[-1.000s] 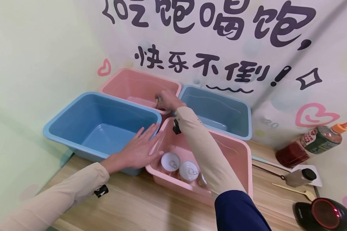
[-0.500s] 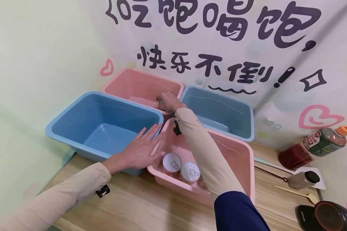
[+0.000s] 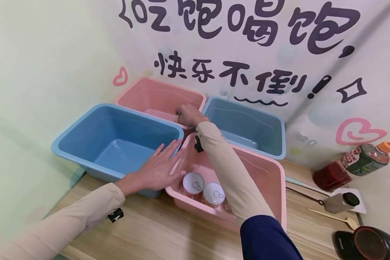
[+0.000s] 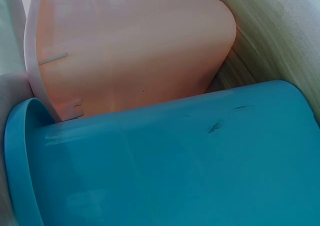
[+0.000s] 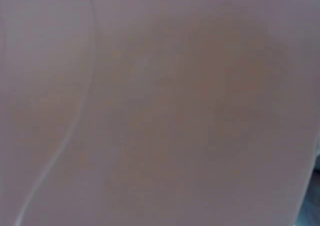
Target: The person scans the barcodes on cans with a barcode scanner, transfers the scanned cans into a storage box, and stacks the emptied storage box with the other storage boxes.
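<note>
My left hand [image 3: 159,166] lies with fingers spread over the right rim of the near blue bin [image 3: 117,159], its thumb by the rim of the near pink bin [image 3: 198,209]. My right hand [image 3: 190,115] reaches into the far pink bin [image 3: 133,90] at its right front corner. Its curled fingers hold a small item [image 3: 179,116], mostly hidden behind the hand. Two cans with pull-ring lids, a left can [image 3: 193,182] and a right can [image 3: 213,194], stand in the near pink bin; another is partly covered by my right forearm. The right wrist view shows only a blurred pink wall [image 5: 150,111].
Another blue bin [image 3: 247,133] stands at the back right. Along the right side are a red sauce bottle [image 3: 333,177], a black-capped jar [image 3: 339,202], a wooden spoon [image 3: 347,221], long-handled utensils and a black device [image 3: 370,243]. The walls rise close behind and to the left.
The head view has shifted slightly, moving the scene a little right. The item in my right hand shows less than a second ago. My left hand keeps its place on the bin rim.
</note>
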Action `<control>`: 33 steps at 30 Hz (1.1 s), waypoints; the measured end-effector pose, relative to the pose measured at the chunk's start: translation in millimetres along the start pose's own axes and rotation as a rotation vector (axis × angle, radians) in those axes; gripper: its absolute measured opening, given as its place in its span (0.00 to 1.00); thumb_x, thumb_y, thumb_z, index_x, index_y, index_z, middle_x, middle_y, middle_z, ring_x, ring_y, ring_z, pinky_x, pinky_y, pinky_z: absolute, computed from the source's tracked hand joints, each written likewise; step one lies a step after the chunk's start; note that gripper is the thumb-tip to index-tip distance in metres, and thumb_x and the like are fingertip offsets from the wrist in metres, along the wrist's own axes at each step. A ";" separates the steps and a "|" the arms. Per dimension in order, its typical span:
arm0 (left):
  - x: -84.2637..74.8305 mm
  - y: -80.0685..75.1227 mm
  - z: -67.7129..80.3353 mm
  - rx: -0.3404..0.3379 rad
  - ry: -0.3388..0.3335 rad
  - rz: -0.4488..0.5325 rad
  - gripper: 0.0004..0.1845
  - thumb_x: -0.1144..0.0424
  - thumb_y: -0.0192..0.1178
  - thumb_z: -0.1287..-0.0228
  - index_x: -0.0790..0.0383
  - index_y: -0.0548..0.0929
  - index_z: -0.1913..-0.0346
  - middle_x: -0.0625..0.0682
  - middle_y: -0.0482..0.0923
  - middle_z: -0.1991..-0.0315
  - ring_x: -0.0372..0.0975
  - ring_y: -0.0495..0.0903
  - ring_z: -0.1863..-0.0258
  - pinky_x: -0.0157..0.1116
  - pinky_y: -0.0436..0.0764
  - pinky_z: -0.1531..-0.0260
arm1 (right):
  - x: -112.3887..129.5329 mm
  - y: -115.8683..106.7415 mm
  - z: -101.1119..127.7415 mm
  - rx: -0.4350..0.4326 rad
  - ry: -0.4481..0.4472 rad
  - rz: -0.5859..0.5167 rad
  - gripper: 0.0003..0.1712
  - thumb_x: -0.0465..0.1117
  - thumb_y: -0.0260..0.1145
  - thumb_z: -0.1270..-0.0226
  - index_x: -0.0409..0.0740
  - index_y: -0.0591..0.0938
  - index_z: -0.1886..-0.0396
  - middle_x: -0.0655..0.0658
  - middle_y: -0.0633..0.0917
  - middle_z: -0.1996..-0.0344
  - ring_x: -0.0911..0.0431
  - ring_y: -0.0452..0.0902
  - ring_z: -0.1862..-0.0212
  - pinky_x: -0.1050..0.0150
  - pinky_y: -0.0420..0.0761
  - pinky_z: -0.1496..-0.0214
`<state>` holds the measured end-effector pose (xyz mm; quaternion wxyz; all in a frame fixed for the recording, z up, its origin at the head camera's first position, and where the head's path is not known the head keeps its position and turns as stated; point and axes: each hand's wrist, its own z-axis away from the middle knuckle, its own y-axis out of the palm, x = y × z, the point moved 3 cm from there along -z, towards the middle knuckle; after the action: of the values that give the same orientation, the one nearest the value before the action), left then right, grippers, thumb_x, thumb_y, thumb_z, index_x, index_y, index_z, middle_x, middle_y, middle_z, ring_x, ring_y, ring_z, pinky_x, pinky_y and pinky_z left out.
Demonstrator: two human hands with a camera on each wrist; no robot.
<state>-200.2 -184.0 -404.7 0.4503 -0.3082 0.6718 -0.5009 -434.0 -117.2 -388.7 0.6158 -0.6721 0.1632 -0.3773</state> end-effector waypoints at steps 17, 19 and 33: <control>-0.2 -0.3 0.5 0.001 -0.004 0.003 0.39 0.43 0.51 0.28 0.61 0.59 0.22 0.59 0.45 0.18 0.53 0.44 0.19 0.59 0.46 0.23 | 3.0 0.9 -1.6 0.020 0.014 0.027 0.13 0.37 0.61 0.29 0.43 0.86 0.50 0.44 0.86 0.56 0.53 0.80 0.58 0.63 0.81 0.55; -0.3 -0.1 0.3 -0.001 -0.003 -0.001 0.39 0.42 0.51 0.28 0.61 0.59 0.22 0.59 0.45 0.19 0.53 0.44 0.19 0.59 0.47 0.23 | 3.5 0.2 -0.6 0.019 0.027 0.029 0.12 0.37 0.63 0.30 0.43 0.87 0.51 0.44 0.86 0.57 0.52 0.80 0.58 0.62 0.81 0.54; -0.8 -0.2 0.2 0.013 -0.011 -0.005 0.39 0.41 0.48 0.27 0.61 0.58 0.22 0.59 0.44 0.18 0.52 0.44 0.19 0.58 0.46 0.23 | 4.2 -0.9 0.8 0.016 0.024 0.060 0.09 0.33 0.62 0.31 0.43 0.87 0.57 0.45 0.85 0.59 0.54 0.78 0.57 0.64 0.77 0.57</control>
<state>-199.8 -183.5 -404.3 0.4546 -0.3098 0.6652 -0.5048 -430.9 -119.4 -386.5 0.6300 -0.6575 0.1878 -0.3681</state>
